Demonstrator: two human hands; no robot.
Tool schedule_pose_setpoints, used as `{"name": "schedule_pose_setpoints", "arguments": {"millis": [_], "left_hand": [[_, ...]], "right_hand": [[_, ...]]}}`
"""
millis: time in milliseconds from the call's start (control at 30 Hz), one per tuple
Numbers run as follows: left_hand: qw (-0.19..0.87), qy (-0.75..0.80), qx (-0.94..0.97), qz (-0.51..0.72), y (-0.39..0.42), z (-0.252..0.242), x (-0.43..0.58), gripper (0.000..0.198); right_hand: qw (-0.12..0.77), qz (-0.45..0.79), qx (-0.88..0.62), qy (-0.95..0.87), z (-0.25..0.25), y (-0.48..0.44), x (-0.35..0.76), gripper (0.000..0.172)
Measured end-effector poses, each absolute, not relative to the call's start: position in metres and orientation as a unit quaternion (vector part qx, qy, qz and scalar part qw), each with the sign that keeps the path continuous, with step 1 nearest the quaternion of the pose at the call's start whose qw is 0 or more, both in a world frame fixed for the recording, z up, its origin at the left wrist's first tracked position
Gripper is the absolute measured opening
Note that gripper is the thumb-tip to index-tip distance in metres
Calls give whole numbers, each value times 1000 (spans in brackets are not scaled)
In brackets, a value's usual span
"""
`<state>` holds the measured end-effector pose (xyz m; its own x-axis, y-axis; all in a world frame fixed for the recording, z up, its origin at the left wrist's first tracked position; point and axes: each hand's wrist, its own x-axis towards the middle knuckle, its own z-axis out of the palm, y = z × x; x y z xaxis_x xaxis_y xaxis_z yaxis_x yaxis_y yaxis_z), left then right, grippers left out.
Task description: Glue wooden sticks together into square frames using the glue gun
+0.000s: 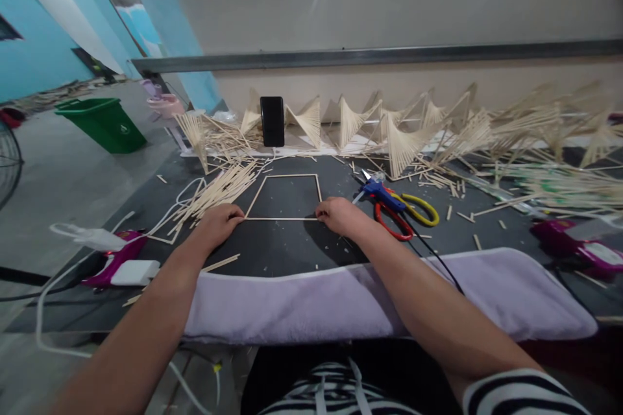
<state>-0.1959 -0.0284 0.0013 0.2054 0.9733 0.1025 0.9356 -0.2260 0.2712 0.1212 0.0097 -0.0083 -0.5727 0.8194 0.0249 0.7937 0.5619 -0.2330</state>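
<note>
A square frame of thin wooden sticks (282, 219) lies flat on the dark tabletop in front of me. My left hand (220, 225) is closed on its near left corner, thumb and fingers pinched together. At the near right corner, my right hand (337, 214) pinches the frame in the same way and hides the joint there. Loose wooden sticks (226, 188) are heaped just beyond my left hand. Right of my right hand lie a pair of scissors (393, 224) with red and yellow handles and a blue-handled tool (380, 193), partly overlapping.
Twisted fan-shaped stick pieces (403, 136) line the back, with a black phone (272, 121) standing among them. A lilac towel (296, 305) covers the near edge. Purple power strips (114, 259) with cables lie at left and right. A green bin (104, 123) stands on the floor.
</note>
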Motion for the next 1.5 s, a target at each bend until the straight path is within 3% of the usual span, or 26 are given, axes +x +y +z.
{"name": "schedule_pose_setpoints", "arguments": {"millis": [1300, 1500], "left_hand": [[67, 599, 787, 135, -29, 2, -192, 28], [65, 612, 777, 130, -28, 2, -190, 26]], "right_hand": [[66, 108, -465, -876, -6, 10, 119, 15], [124, 289, -509, -801, -1, 13, 128, 21]]}}
